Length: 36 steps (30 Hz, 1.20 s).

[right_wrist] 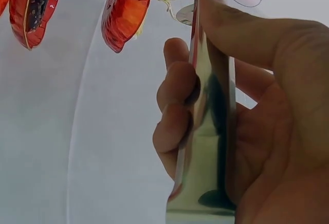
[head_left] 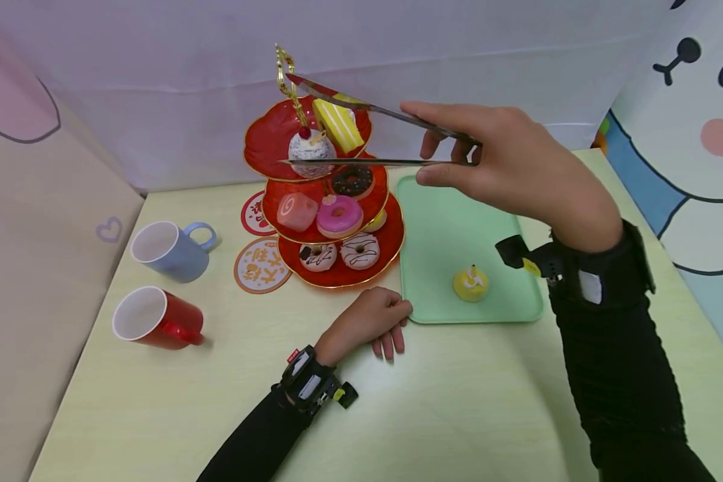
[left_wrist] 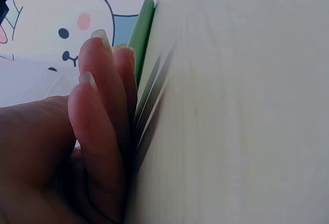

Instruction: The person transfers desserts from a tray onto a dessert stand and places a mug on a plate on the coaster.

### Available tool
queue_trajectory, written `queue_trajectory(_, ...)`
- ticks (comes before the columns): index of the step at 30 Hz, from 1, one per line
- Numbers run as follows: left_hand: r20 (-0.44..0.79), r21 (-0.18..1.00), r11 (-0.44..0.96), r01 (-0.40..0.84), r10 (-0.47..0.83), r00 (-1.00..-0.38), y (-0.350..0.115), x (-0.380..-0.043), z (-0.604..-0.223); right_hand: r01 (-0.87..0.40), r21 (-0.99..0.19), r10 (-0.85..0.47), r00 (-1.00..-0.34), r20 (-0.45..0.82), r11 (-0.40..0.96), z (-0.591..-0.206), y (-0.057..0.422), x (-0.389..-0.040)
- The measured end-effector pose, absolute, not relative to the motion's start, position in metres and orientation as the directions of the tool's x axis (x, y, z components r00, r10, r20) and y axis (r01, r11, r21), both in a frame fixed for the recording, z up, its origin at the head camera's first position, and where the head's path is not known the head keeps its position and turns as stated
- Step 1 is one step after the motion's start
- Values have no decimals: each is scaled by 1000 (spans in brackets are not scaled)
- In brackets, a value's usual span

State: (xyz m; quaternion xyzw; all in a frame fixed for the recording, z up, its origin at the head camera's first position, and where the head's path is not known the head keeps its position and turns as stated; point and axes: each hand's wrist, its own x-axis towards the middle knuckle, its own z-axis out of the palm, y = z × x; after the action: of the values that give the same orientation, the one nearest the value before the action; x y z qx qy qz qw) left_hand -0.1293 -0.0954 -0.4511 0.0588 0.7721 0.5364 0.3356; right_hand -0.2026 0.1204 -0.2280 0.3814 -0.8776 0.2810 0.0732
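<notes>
My right hand holds metal tongs by the handle end, thumb on one arm and fingers on the other. The tongs' arms are spread apart at the top tier of a red three-tier stand. On that tier sit a white ball-shaped cake with a cherry and a yellow striped cake slice; the lower arm crosses in front of the ball. My left hand rests on the table with loosely bent fingers, holding nothing, beside the near-left corner of a green tray.
A small yellow cake is on the tray. Lower tiers bear a pink doughnut, a pink roll and several other doughnuts. At left stand a blue mug and a red mug; round coasters lie near the stand.
</notes>
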Motion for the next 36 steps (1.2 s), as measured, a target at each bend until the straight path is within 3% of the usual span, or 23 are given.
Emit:
queue_trajectory(19,-455,869,413,-274,448,-769,-96,-128,-451,-598,-465,-506,-801,320,653,-239,176,-178)
queue_trajectory(36,-453,869,410,-276,438,-777,-96,-127,-452,-434,-530,-403,-897,181,729,-302,237,-150)
